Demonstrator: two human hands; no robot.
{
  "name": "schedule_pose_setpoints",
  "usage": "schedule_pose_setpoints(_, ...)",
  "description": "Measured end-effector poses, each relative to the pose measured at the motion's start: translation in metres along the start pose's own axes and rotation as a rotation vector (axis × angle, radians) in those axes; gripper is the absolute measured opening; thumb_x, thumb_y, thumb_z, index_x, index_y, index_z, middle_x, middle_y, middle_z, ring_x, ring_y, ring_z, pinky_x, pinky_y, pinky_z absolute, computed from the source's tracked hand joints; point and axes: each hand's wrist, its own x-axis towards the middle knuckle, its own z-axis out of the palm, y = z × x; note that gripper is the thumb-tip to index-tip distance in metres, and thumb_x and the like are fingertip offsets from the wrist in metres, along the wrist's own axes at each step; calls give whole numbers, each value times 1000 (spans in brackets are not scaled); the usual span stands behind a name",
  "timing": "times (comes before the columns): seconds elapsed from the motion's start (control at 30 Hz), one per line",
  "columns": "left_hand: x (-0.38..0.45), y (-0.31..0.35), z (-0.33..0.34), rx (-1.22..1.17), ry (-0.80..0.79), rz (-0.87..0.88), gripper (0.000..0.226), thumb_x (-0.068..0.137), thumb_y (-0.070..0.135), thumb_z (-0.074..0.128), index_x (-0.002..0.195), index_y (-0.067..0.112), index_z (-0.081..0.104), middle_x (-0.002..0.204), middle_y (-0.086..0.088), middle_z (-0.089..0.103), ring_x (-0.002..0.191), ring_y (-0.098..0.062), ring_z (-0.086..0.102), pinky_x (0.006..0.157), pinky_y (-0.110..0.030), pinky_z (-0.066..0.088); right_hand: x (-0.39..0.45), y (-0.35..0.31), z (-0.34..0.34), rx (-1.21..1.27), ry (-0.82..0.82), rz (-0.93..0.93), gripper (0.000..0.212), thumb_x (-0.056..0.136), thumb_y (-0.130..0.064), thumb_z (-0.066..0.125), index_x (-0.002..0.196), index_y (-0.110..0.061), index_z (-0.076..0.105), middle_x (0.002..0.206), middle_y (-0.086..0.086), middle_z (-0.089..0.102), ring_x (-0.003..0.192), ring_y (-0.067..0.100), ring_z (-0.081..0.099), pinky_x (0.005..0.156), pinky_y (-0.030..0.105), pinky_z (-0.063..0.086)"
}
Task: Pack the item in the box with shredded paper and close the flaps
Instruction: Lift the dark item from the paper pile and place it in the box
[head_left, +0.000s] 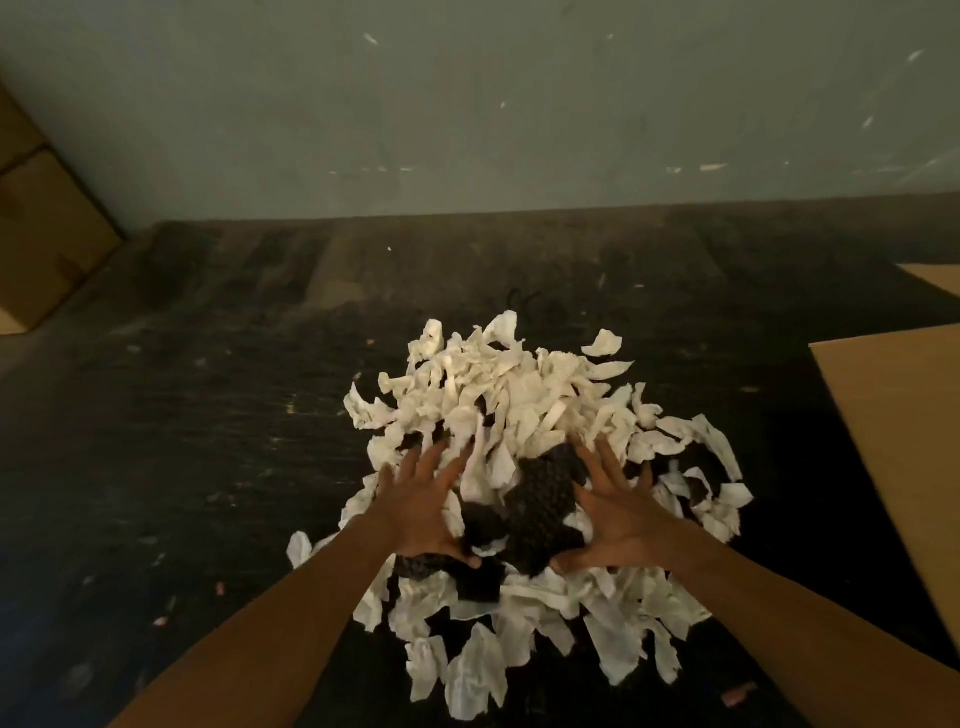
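A pile of white shredded paper (524, 400) lies on the dark floor in the middle of the view. A black knitted item (540, 504) sits half buried in the near side of the pile. My left hand (426, 504) rests on the pile at the item's left edge, fingers spread, thumb touching the black fabric. My right hand (618, 514) presses against the item's right side, fingers spread over the paper. Neither hand is closed around anything. A brown cardboard flap (893, 426) of the box shows at the right edge.
The dark, scuffed floor (208, 415) stretches to the left. A grey-green wall (467, 104) stands behind. Stacked cardboard boxes (41, 223) stand at the far left against the wall. Another cardboard corner (935, 280) shows at the far right.
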Motion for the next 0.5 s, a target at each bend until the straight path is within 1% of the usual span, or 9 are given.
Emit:
schedule_pose_setpoints(0.03,0,1,4,33,31,-19,132,61,76,71,152,34,-15,163,-6,-15,149,-36,-12,117,-64,2,1,0,5,-27,30,7,123,51,-96,44,141,-51,-27,153,-2,-41,141,32,-33,103,77,-5)
schedule_pose_setpoints(0.1,-2,3,11,39,136,-46,116,69,65,71,154,34,-1,163,-8,0,149,-33,-1,118,-58,8,1,-2,10,-69,103,28,119,54,-98,35,151,-42,-5,160,2,-23,146,32,-19,106,74,1)
schedule_pose_setpoints(0.2,-8,5,25,-4,284,-48,98,72,55,74,152,31,24,158,-10,23,145,-33,19,113,-56,21,-4,-5,14,-95,235,56,99,67,-89,29,147,-31,35,162,8,9,147,32,7,107,68,14)
schedule_pose_setpoints(0.23,-10,6,30,-1,333,-43,94,67,54,78,147,26,37,152,-13,35,140,-36,31,108,-57,29,-6,-7,15,-92,285,60,90,72,-84,30,142,-30,43,160,9,18,146,32,14,107,67,19)
schedule_pose_setpoints(0.3,-11,8,41,24,367,-52,89,53,55,87,128,16,60,131,-17,58,119,-40,56,92,-57,45,-8,-11,17,-82,300,71,71,80,-69,48,138,-28,50,158,10,24,144,32,20,108,62,22)
schedule_pose_setpoints(0.33,-10,9,44,54,361,-76,89,49,57,88,122,14,64,122,-17,63,110,-39,61,85,-56,49,-8,-13,19,-74,292,79,65,80,-59,60,135,-26,52,156,11,26,143,34,22,109,60,24)
schedule_pose_setpoints(0.37,-9,10,44,67,362,-95,89,50,59,87,123,14,63,121,-15,64,108,-37,63,84,-55,51,-9,-15,21,-61,304,78,61,77,-50,70,131,-22,57,153,14,32,141,36,28,107,59,29)
schedule_pose_setpoints(0.43,-9,15,40,57,371,-114,86,65,59,79,135,16,53,130,-12,58,117,-33,57,95,-51,46,-9,-17,23,-26,326,76,58,65,-35,86,116,-15,67,139,22,48,128,43,46,94,57,45)
schedule_pose_setpoints(0.5,-11,18,32,12,342,-97,76,79,53,70,141,19,42,134,-8,54,120,-28,53,98,-43,45,-9,-19,19,22,353,79,57,63,-26,88,115,-12,67,133,23,53,116,43,57,85,52,54)
